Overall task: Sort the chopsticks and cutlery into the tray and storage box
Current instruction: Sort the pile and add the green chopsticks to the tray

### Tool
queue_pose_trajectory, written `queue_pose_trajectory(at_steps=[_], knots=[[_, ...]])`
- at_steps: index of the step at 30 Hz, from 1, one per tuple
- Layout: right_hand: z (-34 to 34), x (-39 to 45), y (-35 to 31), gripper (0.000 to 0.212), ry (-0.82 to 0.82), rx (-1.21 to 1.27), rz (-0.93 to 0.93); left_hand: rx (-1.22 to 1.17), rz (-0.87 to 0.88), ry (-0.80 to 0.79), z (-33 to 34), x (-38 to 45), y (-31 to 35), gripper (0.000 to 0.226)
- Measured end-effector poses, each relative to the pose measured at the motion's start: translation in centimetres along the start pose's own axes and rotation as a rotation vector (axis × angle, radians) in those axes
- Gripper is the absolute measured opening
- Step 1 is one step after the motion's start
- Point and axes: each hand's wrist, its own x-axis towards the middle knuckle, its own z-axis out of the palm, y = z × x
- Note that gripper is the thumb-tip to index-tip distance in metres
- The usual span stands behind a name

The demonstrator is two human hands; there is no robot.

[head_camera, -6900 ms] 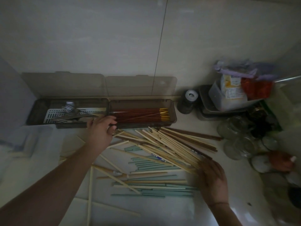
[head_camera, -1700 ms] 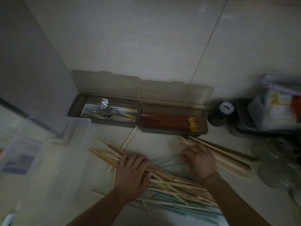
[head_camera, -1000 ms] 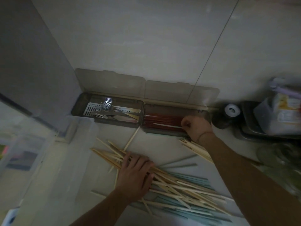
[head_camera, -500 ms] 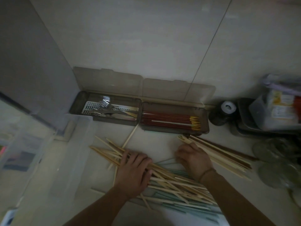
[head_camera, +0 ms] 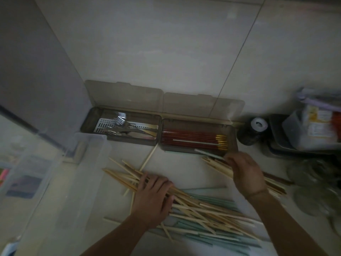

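A loose pile of bamboo chopsticks [head_camera: 201, 207] lies on the counter over pale green chopsticks [head_camera: 217, 237]. My left hand [head_camera: 153, 196] rests flat on the pile's left end. My right hand [head_camera: 247, 174] pinches one pale green chopstick [head_camera: 208, 153], lifted toward the right storage box [head_camera: 232, 132], which holds red chopsticks with gold tips [head_camera: 193, 139] and one pale one. The left tray [head_camera: 86, 122] holds forks and other cutlery [head_camera: 125, 126]. More bamboo chopsticks [head_camera: 217, 166] lie under my right hand.
Both boxes stand against the tiled wall with lids open. A clear plastic bin [head_camera: 60, 172] stands at the left. A dark tape roll [head_camera: 252, 130], stacked containers [head_camera: 304, 133] and glass lids [head_camera: 313, 182] crowd the right side.
My right hand has picked a pale green chopstick out of the pile and raised it toward the right box. My left hand has stayed on the pile.
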Motion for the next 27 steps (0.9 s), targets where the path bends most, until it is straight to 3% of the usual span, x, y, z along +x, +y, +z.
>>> queue_pose_trajectory(at_steps=[4,10,12,14,18,19,22,24,27], knots=[[0.7,5.5,-0.7,0.024,-0.028,0.031,0.065,0.018,0.015,0.023,0.0,0.0,-0.1,0.032],[4.2,10.0,0.2,0.022,-0.455,-0.024,0.160,0.068,0.014,-0.003,-0.1,-0.2,0.0,0.032],[4.3,10.2,0.3,0.016,-0.500,-0.055,0.168,0.070,0.014,-0.002,-0.2,-0.3,0.1,0.032],[3.9,9.8,0.1,0.013,-0.465,-0.057,0.162,0.060,0.020,0.008,-0.3,-0.3,0.1,0.032],[2.3,5.9,-0.9,0.013,0.016,-0.003,-0.097,0.036,0.017,0.027,-0.1,-0.2,0.0,0.031],[2.1,4.4,-1.2,0.014,0.055,0.011,-0.194,0.030,0.010,0.027,0.0,-0.2,0.0,0.031],[2.7,-0.4,-1.2,0.016,-0.090,-0.057,-0.368,0.024,-0.009,0.029,0.1,-0.1,0.1,0.030],[3.4,-2.6,-0.6,0.018,-0.227,-0.151,-0.348,0.029,-0.002,0.033,0.1,-0.1,0.1,0.030],[3.7,-4.4,-0.2,0.026,-0.268,-0.196,-0.261,0.028,0.006,0.030,0.1,-0.1,0.0,0.030]])
